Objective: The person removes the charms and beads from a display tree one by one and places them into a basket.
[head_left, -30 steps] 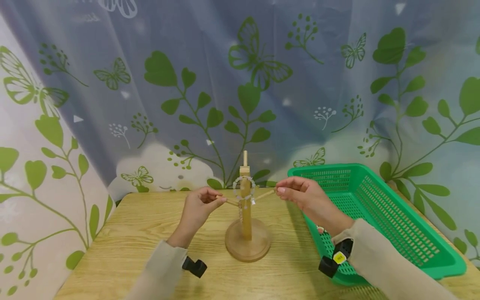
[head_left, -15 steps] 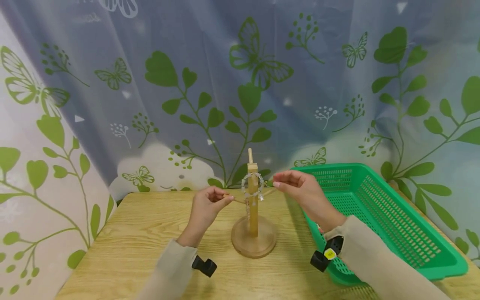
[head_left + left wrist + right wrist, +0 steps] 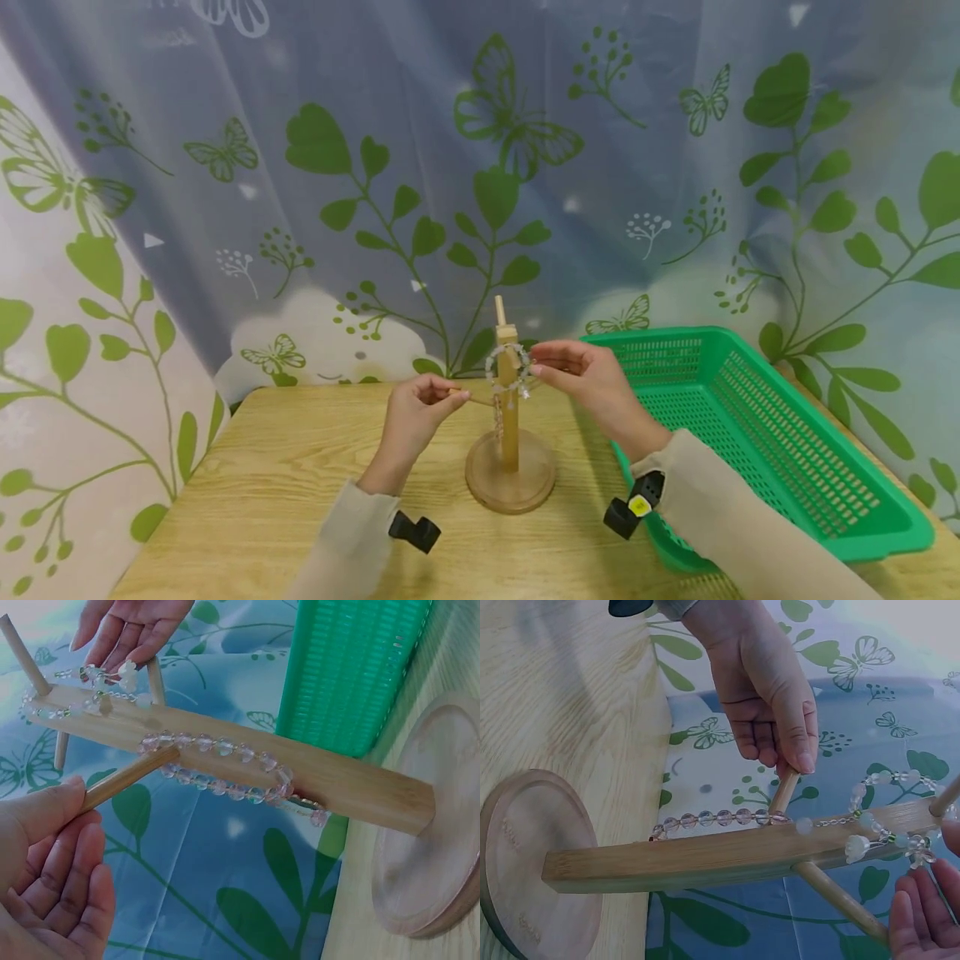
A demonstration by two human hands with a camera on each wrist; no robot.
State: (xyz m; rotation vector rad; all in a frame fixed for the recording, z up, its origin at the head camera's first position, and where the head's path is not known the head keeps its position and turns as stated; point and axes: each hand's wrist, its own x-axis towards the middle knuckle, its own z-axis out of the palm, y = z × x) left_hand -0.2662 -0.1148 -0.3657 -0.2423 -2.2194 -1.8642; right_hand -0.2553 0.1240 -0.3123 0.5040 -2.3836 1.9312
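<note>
A wooden bracelet stand (image 3: 508, 433) with a round base and slanted pegs stands upright on the table. My left hand (image 3: 422, 410) pinches its left peg (image 3: 124, 780) between thumb and fingers. A loop of clear pink beads (image 3: 225, 746) hangs on that peg, against the post. Higher up, a bracelet of pale beads (image 3: 885, 778) with flower charms (image 3: 857, 847) rings the post. Just right of it is my right hand (image 3: 588, 379), thumb and fingers apart, fingertips right at the charms. The right peg (image 3: 840, 900) runs close below those fingers.
A green plastic basket (image 3: 813, 433) stands to the right, partly behind my right forearm. The wood-grain table (image 3: 300, 467) ends at a patterned curtain (image 3: 420, 208) behind the stand. Black camera mounts (image 3: 415, 532) sit on both wrists.
The stand and my left hand have shifted right, mostly in the first half second. My right hand has moved left, from the right peg's tip to the pale bead bracelet.
</note>
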